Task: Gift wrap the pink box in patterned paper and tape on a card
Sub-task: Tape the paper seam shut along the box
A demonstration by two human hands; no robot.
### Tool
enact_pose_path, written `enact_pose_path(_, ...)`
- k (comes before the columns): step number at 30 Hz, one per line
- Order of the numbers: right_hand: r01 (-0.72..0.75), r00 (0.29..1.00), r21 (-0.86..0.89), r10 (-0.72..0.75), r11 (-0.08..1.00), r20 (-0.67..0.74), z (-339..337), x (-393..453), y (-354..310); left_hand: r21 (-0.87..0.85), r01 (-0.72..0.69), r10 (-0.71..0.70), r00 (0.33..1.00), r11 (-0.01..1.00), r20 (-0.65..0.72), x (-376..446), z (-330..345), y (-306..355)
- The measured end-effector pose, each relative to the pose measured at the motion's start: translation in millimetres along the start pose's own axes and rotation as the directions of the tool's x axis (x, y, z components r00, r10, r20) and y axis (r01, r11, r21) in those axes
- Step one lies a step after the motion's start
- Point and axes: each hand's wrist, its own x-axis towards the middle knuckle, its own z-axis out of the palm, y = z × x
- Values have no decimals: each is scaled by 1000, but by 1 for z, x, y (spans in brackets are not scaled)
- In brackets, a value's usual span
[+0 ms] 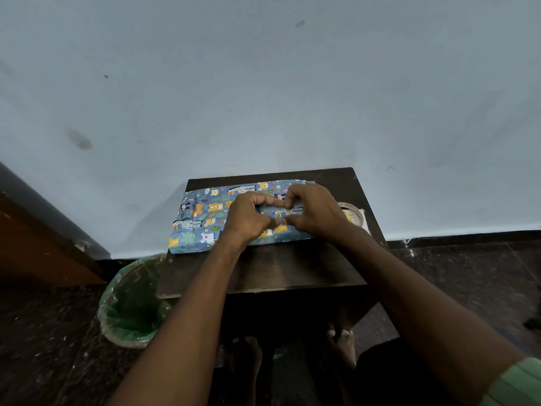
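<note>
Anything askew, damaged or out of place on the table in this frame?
Nothing serious. The wrapped box lies slightly skewed on the table, its left corner overhanging the edge; the tape roll sits beside it.

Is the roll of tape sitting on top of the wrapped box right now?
No, the tape roll lies on the table to the right of the wrapped box, behind the right hand.

Both forearms bare from elbow to wrist. Left hand [248,216] and right hand [314,212]: no rings, watch or bands seen. Light green ribbed sleeve [515,382] on the right upper arm. Bare feet [341,345], dark clothing at the lap.
</note>
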Motion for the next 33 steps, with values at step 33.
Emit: enact_pose_path(33,40,996,-129,-30,991,83,3,0,9,271,-127,120,992,954,43,10,-4,-15)
